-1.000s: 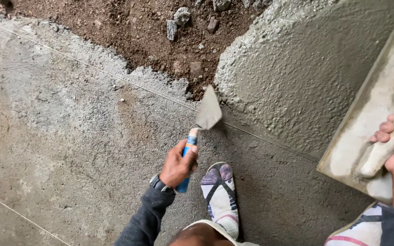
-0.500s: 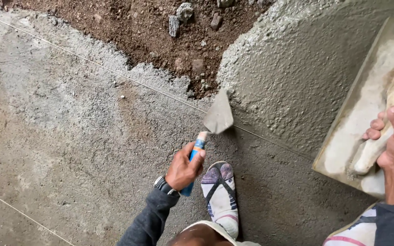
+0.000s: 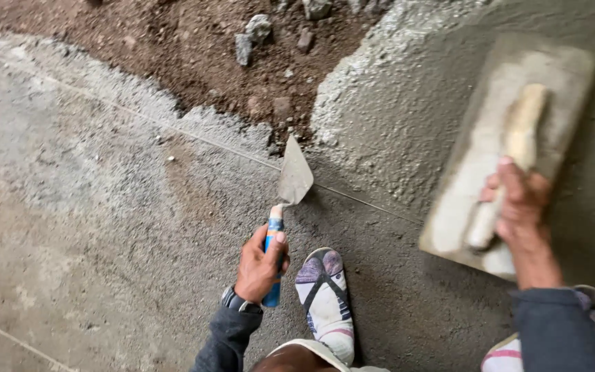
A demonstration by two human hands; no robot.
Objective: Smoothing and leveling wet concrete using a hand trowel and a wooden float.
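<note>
Grey cement ground [image 3: 91,262] fills most of my view, rough and grainy, paler and crumbly toward its upper edge and darker and damper toward the middle and right. Beyond that ragged edge, along the top, lies brown loose soil [image 3: 173,48] scattered with small stones [image 3: 253,34]; it dips into a notch between the flat cement on the left and a raised mound of wet, pebbly mortar [image 3: 394,117] on the upper right. To the left the cement runs wide and open, with nothing lying on it. A thin taut string [image 3: 194,136] crosses diagonally from upper left down toward the right. On the smoother mortar at the right lies a rectangular float [image 3: 559,76], its flat board smeared pale grey, with a long rounded wooden handle on top. My right hand [image 3: 518,207] is closed around the near end of that handle. My left hand [image 3: 259,265] is wrapped tightly round the blue grip of a small trowel [image 3: 294,178], whose pointed grey metal blade aims up at the notch, its tip near the soil's edge and close to the string. Just right of my left hand, my foot in a white sandal with dark straps [image 3: 325,303] stands on the cement. Dark sleeves cover both my wrists.
</note>
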